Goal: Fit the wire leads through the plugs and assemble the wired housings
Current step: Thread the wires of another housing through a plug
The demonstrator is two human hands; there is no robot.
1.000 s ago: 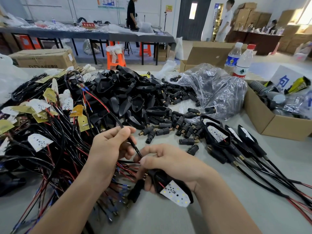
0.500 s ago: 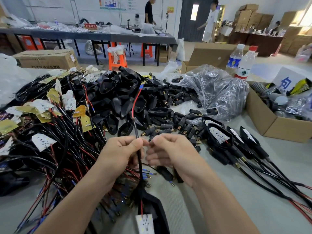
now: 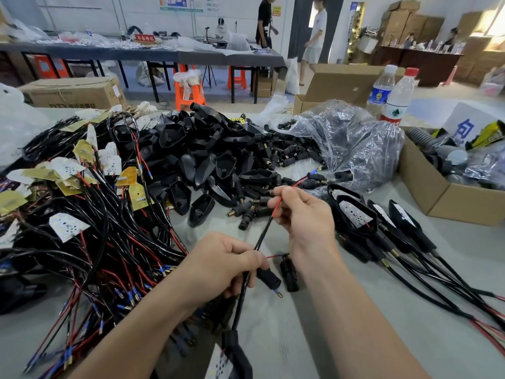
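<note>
My left hand (image 3: pixel 218 266) grips a black sheathed cable (image 3: pixel 262 235) low down. The cable runs down to a black housing with a white LED board (image 3: pixel 231 359) at the bottom edge. My right hand (image 3: pixel 303 214) pinches the cable's red lead (image 3: pixel 278 202) further up, to the right. The lead's tip points toward the loose black plugs (image 3: pixel 247 214). One black plug (image 3: pixel 288 272) lies on the table beside my left thumb.
A tangle of red and black wired LED boards (image 3: pixel 82 214) fills the left. A heap of black housings (image 3: pixel 207 154) lies behind. Assembled housings with cables (image 3: pixel 382 222) lie at right, beside a cardboard box (image 3: pixel 437 192), a plastic bag (image 3: pixel 355 143) and two bottles (image 3: pixel 393 94).
My right hand has slid up and to the right along the cable, drawing the red lead out. My left hand has dropped lower on the cable, and the housing hangs near the bottom edge.
</note>
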